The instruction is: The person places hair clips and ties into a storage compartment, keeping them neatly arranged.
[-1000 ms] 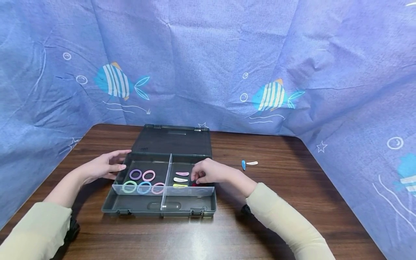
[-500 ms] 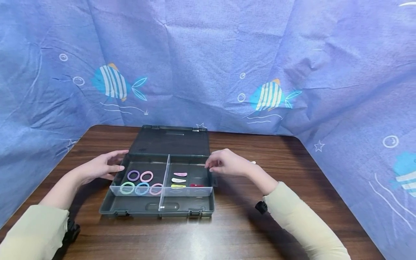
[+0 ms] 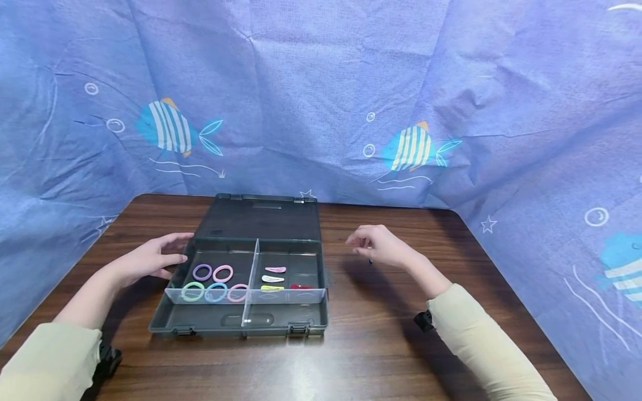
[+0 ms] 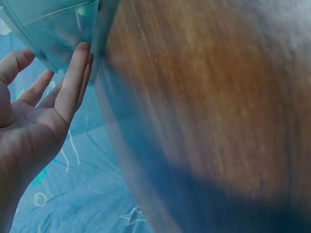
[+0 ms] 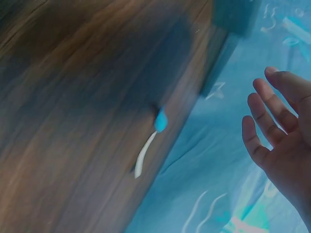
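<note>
My left hand (image 3: 150,259) rests its spread fingers against the left side of a dark see-through organizer box (image 3: 288,316); the left wrist view shows fingertips at the box wall. Over the table to the right of the box hovers my right hand (image 3: 381,245), holding nothing, fingers relaxed. A blue snap hair clip (image 5: 161,121) and a white snap hair clip (image 5: 141,158) lie on the table beneath it, mostly hidden by the hand in the head view. Pink (image 3: 276,269), white (image 3: 273,278), yellow and red (image 3: 301,287) hair clips lie in the box's right compartment.
Several coloured hair ties, among them a purple hair tie (image 3: 194,273), sit in the left compartment. Clear dividers (image 3: 296,296) part the box. Its lid (image 3: 261,220) lies open toward the back. A blue fish-print cloth (image 3: 311,111) hangs behind the wooden table (image 3: 366,345).
My right hand has let go of the red hair clip in the right compartment and moved right, out over the two loose clips. The left hand stays at the box's side.
</note>
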{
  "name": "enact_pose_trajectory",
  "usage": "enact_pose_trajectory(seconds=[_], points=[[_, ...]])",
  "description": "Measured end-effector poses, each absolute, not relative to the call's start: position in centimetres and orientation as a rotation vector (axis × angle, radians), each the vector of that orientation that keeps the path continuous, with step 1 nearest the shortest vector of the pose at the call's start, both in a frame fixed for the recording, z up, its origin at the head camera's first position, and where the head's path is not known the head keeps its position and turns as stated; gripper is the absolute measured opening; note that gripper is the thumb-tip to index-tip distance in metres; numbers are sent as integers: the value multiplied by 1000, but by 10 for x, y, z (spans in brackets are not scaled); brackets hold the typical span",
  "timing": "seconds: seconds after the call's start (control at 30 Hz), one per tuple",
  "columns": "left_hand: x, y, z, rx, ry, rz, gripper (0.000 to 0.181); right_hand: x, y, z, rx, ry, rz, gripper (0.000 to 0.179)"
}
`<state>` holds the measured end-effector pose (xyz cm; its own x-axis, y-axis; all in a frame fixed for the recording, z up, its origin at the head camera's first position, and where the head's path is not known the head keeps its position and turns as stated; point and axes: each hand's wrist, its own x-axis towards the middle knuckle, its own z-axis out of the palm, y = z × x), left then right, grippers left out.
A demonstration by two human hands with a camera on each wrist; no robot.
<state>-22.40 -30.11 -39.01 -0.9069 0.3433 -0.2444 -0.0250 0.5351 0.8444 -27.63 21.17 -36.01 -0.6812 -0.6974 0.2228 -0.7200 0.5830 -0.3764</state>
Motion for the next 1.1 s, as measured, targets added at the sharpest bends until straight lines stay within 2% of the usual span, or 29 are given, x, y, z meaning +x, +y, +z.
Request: enact_pose_trajectory(seconds=[0.53, 1.1], points=[[-222, -305, -393, 260, 2378, 1380, 69, -301, 264, -391, 996, -2787, 646, 24], [-223, -301, -389, 218, 2311, 1424, 70, -317, 287, -411, 871, -2869, 653, 22]])
